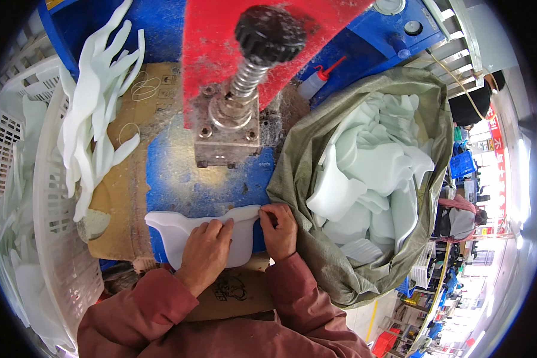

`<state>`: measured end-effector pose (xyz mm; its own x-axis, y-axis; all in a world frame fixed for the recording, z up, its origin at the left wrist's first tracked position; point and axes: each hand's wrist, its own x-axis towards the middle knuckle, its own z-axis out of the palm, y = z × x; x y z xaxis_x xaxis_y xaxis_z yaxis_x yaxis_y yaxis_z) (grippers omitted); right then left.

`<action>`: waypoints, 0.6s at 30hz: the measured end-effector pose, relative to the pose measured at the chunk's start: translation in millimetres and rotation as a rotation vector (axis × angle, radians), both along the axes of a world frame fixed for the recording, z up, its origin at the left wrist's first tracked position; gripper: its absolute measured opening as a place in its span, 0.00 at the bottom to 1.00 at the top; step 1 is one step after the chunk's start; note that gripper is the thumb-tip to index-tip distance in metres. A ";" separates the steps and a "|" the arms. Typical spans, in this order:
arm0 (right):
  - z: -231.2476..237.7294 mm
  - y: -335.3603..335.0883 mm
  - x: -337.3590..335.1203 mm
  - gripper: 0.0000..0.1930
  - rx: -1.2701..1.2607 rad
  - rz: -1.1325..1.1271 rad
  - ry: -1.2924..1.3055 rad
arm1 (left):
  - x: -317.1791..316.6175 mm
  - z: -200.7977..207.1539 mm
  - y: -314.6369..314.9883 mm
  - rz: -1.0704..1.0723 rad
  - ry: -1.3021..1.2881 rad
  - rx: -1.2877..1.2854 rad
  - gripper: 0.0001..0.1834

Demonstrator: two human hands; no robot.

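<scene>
A white foam-looking pad (pixel 242 243) with a wavy top edge lies on the front of the blue work plate (pixel 191 186). A raised, folded-looking strip runs along that edge. My left hand (pixel 207 253) rests across the pad's middle, its fingers bent and closed over the upper edge. At the pad's right end my right hand (pixel 279 231) pinches the edge between thumb and fingers. Just beyond the pad, a metal block (pixel 227 143) hangs over the plate, with a spring and a black knob (pixel 270 34) above it on a red machine arm (pixel 212 51).
An olive woven sack (pixel 301 156) of similar white pads (pixel 380 164) stands at my right. Long wavy white strips (pixel 92 113) hang over a white plastic basket (pixel 56 179) at left. Behind the plate is a white bottle with a red nozzle (pixel 311 86). A person (pixel 458 219) is far right.
</scene>
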<state>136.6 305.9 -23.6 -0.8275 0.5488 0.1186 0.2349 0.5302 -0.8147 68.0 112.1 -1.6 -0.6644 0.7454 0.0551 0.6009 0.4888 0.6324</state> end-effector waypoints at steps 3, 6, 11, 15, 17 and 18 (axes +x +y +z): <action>-0.8 1.0 -2.5 0.05 0.002 -0.004 -0.025 | -0.6 0.8 0.3 0.000 -0.008 0.001 0.26; -1.2 2.4 -5.1 0.05 0.028 -0.001 -0.064 | -2.1 1.9 0.7 0.005 -0.024 0.007 0.26; -7.6 5.2 -9.8 0.06 0.077 -0.019 -0.097 | -4.2 0.7 0.1 0.034 -0.066 0.089 0.23; -13.8 16.3 -11.2 0.05 0.222 0.083 -0.128 | -3.9 -9.0 -1.8 0.021 -0.088 0.167 0.17; -11.4 18.4 -8.8 0.07 0.223 0.074 -0.234 | -7.6 -18.0 -4.2 0.028 -0.127 0.289 0.13; -8.9 17.7 -7.7 0.07 0.261 0.065 -0.262 | -10.0 -22.8 -6.0 0.027 -0.155 0.351 0.13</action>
